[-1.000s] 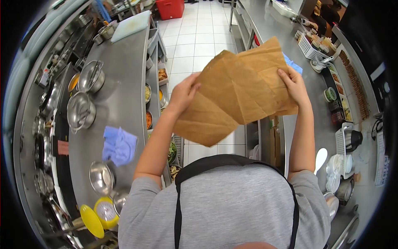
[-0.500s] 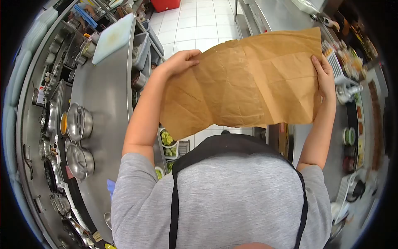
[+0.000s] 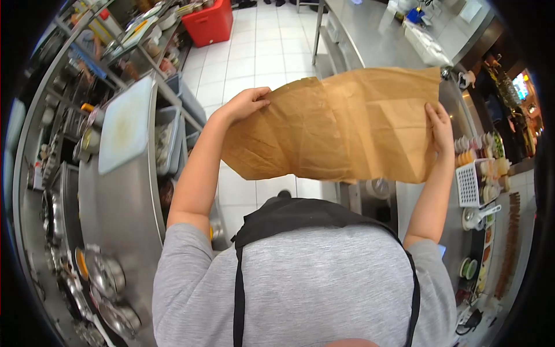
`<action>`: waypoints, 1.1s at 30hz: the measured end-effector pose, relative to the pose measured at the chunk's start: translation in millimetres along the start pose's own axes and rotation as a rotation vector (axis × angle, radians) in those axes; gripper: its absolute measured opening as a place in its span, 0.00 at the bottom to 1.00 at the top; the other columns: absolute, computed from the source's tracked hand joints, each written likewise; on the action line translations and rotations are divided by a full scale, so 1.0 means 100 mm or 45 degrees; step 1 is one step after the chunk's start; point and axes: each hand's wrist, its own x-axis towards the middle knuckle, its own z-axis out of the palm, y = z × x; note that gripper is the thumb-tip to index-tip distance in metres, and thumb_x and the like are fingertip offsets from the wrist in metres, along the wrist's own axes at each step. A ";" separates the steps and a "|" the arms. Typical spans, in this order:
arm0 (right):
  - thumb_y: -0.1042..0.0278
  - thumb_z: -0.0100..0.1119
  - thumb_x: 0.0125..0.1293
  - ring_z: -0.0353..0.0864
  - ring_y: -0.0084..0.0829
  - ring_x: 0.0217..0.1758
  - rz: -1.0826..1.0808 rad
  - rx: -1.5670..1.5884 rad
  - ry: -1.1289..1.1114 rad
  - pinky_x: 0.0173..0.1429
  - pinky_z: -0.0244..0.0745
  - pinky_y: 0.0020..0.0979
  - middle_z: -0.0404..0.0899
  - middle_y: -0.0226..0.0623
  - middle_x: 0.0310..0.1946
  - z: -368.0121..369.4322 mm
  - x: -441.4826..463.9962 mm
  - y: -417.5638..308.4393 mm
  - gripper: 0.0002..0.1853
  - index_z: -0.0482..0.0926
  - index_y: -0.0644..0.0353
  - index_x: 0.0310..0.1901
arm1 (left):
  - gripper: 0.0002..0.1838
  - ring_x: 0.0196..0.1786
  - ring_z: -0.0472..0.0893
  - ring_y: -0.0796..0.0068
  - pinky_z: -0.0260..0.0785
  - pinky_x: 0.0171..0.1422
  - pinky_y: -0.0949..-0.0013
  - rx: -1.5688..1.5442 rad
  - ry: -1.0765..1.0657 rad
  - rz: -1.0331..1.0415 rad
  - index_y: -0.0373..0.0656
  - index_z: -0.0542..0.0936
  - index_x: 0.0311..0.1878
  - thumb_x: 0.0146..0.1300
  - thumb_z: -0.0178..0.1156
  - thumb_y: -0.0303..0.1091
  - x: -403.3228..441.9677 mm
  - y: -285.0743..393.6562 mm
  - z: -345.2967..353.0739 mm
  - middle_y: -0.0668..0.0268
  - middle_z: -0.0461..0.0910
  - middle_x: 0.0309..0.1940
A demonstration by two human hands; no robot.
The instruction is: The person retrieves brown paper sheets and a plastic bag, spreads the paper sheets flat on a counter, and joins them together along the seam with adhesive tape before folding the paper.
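Note:
A large sheet of creased brown paper [image 3: 341, 127] is stretched out in the air in front of my chest, above the tiled floor. My left hand [image 3: 247, 104] pinches its left upper edge, with the fingertips closed on the paper. At the right side, my right hand [image 3: 439, 126] grips the other edge, its thumb on the near face and the remaining fingers partly behind the sheet. The paper has fold lines across it and a darker left part.
On the left counter [image 3: 124, 196] lie a pale cutting board [image 3: 126, 124] and metal bowls [image 3: 106, 276]. A red cooler [image 3: 208, 24] stands on the tiles ahead. The right counter holds a white basket [image 3: 469, 184] of containers and a wrapped white package [image 3: 426, 45].
The paper has been spread wider as my hands moved apart. The view has shifted forward along the aisle, with more of the right counter's far end showing.

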 end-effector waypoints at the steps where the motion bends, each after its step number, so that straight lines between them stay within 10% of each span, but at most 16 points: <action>1: 0.71 0.52 0.65 0.74 0.20 0.48 -0.006 -0.026 0.051 0.52 0.68 0.20 0.76 0.33 0.45 0.06 0.15 -0.01 0.14 0.72 0.66 0.50 | 0.07 0.40 0.70 0.84 0.64 0.48 0.74 0.141 -0.027 0.052 0.38 0.73 0.44 0.64 0.50 0.27 0.29 0.08 -0.18 0.73 0.73 0.33; 12: 0.59 0.58 0.57 0.67 0.27 0.23 0.138 -1.175 0.636 0.31 0.64 0.31 0.73 0.36 0.20 -0.74 1.82 1.14 0.13 0.74 0.63 0.33 | 0.13 0.46 0.75 0.51 0.66 0.49 0.57 1.101 -0.327 0.241 0.41 0.72 0.46 0.56 0.49 0.30 3.50 0.61 -0.69 0.54 0.77 0.40; 17: 0.59 0.56 0.58 0.78 0.43 0.44 0.426 -1.271 0.735 0.46 0.71 0.37 0.79 0.44 0.38 -0.77 2.89 1.57 0.14 0.76 0.59 0.42 | 0.20 0.53 0.74 0.57 0.67 0.53 0.60 1.219 -0.356 0.177 0.43 0.75 0.50 0.52 0.47 0.25 4.80 0.85 -0.91 0.57 0.76 0.49; 33: 0.61 0.54 0.60 0.72 0.39 0.51 0.606 -1.633 1.352 0.50 0.68 0.42 0.73 0.35 0.46 -0.38 4.93 2.54 0.13 0.72 0.53 0.45 | 0.14 0.45 0.77 0.57 0.69 0.45 0.58 1.546 -0.403 0.575 0.44 0.74 0.45 0.54 0.50 0.32 8.00 1.01 -1.63 0.57 0.78 0.41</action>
